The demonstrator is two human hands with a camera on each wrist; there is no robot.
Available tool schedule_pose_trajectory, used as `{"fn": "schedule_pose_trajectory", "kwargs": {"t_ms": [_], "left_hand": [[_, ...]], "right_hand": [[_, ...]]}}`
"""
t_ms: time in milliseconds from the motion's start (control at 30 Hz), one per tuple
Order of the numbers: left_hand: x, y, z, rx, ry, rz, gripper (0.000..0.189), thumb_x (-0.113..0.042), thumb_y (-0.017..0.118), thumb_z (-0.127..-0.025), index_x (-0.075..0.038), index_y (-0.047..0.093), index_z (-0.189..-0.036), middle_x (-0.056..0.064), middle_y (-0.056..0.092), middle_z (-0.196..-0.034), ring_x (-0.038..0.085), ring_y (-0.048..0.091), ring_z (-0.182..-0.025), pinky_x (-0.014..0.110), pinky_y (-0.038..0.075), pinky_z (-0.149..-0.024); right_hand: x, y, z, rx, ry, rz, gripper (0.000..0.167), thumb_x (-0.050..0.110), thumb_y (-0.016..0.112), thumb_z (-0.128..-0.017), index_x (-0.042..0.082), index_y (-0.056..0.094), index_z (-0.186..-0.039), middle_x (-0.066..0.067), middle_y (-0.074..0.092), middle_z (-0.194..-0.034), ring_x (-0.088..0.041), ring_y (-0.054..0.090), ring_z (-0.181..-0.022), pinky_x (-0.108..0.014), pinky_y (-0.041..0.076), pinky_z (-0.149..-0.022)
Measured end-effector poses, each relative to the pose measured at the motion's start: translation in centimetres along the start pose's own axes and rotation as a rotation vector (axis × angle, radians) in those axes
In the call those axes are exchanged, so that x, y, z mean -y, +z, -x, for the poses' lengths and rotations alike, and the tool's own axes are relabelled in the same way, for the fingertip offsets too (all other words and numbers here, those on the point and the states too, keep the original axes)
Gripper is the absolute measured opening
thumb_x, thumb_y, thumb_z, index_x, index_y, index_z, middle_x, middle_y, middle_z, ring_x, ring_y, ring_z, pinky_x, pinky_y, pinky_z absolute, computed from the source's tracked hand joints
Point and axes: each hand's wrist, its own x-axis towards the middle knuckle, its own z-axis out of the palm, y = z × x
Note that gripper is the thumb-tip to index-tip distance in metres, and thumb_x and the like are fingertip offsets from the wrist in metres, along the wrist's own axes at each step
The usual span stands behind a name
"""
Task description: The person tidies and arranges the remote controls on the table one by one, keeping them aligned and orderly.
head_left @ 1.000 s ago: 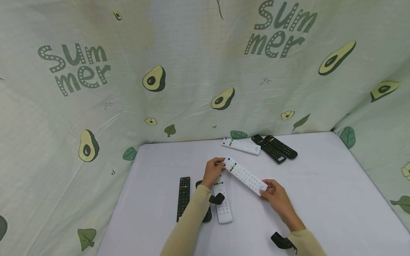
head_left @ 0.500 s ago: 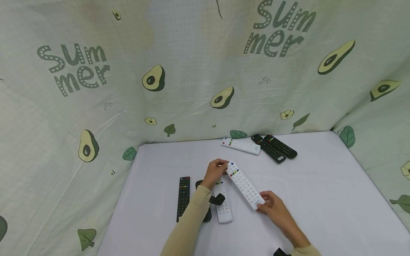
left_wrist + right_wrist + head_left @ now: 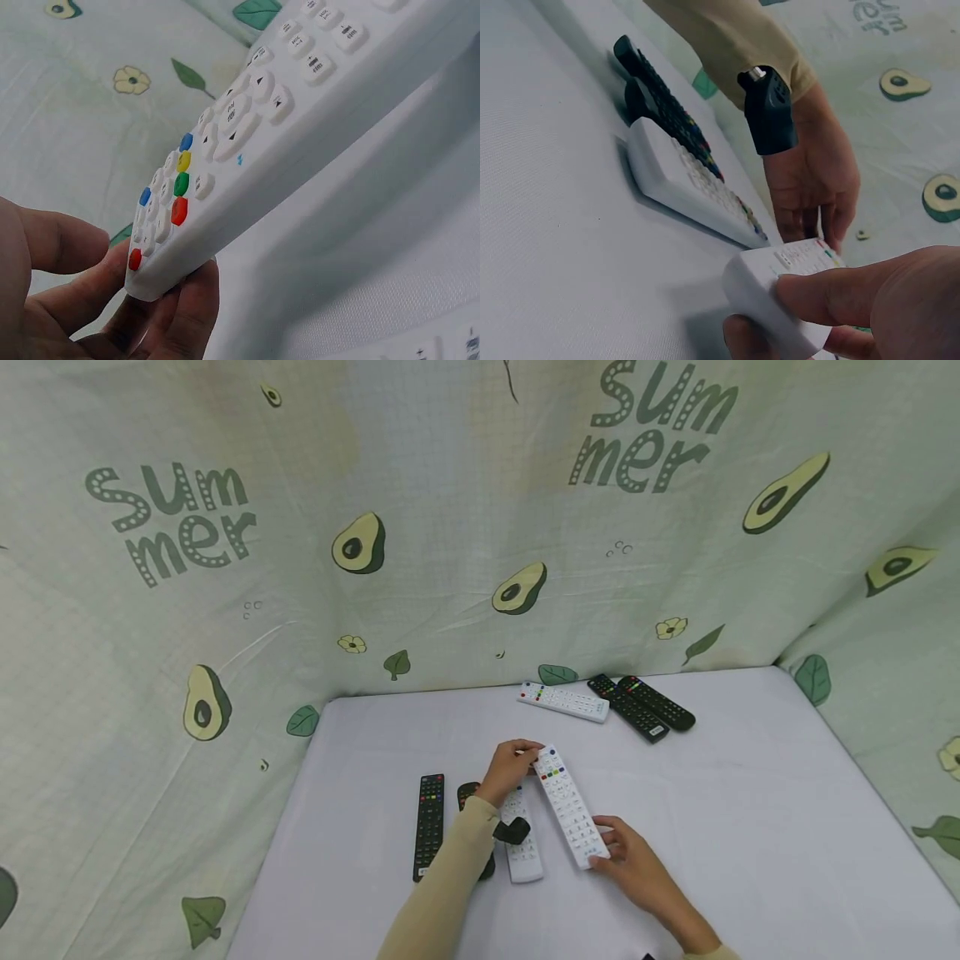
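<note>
A white remote control [image 3: 572, 806] with coloured buttons is held raised over the table, slanting between both hands. My left hand [image 3: 512, 770] holds its far end; in the left wrist view several fingers [image 3: 191, 307] curl under that end, and the thumb lies beside it. At the near end, my right hand [image 3: 633, 868] pinches the remote, thumb on the button face in the right wrist view. Just left of it, a second white remote [image 3: 522, 852] lies on the table, partly hidden by the left wrist. A black remote [image 3: 486, 867] beside that is mostly covered by the left forearm.
Another black remote [image 3: 430, 818] lies farther left on the white table [image 3: 352, 860]. At the back are a white remote [image 3: 564, 702] and two black remotes, a left one [image 3: 628, 708] and a right one [image 3: 658, 703], side by side. A printed curtain [image 3: 442, 527] hangs behind.
The held remote has turned steeper, its near end swinging left and toward me with my right hand. My left hand has shifted slightly right and nearer. The remotes on the table stay put.
</note>
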Motion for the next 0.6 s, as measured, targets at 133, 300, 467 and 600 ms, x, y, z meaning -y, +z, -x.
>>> {"fn": "schedule_pose_trajectory", "kwargs": {"t_ms": [133, 300, 467, 600], "left_hand": [[0.0, 0.2, 0.0, 0.007, -0.007, -0.028, 0.028, -0.016, 0.058, -0.107, -0.001, 0.076, -0.123, 0.011, 0.069, -0.124, 0.016, 0.066, -0.1, 0.033, 0.061, -0.086], [-0.3, 0.3, 0.3, 0.019, 0.019, -0.094, 0.031, -0.022, 0.057, -0.108, -0.004, 0.075, -0.125, 0.01, 0.069, -0.122, 0.015, 0.063, -0.099, 0.029, 0.056, -0.081], [-0.5, 0.3, 0.7, 0.032, 0.018, -0.181, 0.033, -0.027, 0.055, -0.11, -0.007, 0.074, -0.128, 0.008, 0.067, -0.119, 0.016, 0.06, -0.097, 0.032, 0.052, -0.082], [-0.5, 0.4, 0.8, 0.05, 0.018, -0.221, 0.038, -0.03, 0.053, -0.111, -0.006, 0.072, -0.132, 0.012, 0.067, -0.134, 0.024, 0.063, -0.118, 0.046, 0.053, -0.103]], "right_hand": [[-0.1, 0.2, 0.0, 0.029, -0.042, 0.015, 0.064, -0.001, 0.08, -0.087, -0.007, 0.051, -0.144, -0.012, 0.071, -0.107, -0.016, 0.069, -0.089, -0.024, 0.055, -0.073], [0.1, 0.6, 0.1, 0.047, -0.082, 0.0, 0.067, -0.002, 0.082, -0.086, -0.01, 0.049, -0.144, -0.012, 0.071, -0.104, -0.014, 0.067, -0.086, -0.024, 0.056, -0.071], [0.2, 1.1, 0.2, 0.043, -0.07, 0.032, 0.068, -0.002, 0.082, -0.085, -0.008, 0.05, -0.145, -0.01, 0.071, -0.101, -0.015, 0.068, -0.087, -0.024, 0.059, -0.072], [0.4, 1.5, 0.2, 0.031, -0.039, 0.059, 0.07, -0.004, 0.083, -0.084, -0.006, 0.05, -0.145, -0.008, 0.069, -0.103, -0.016, 0.067, -0.087, -0.026, 0.06, -0.073]]}}
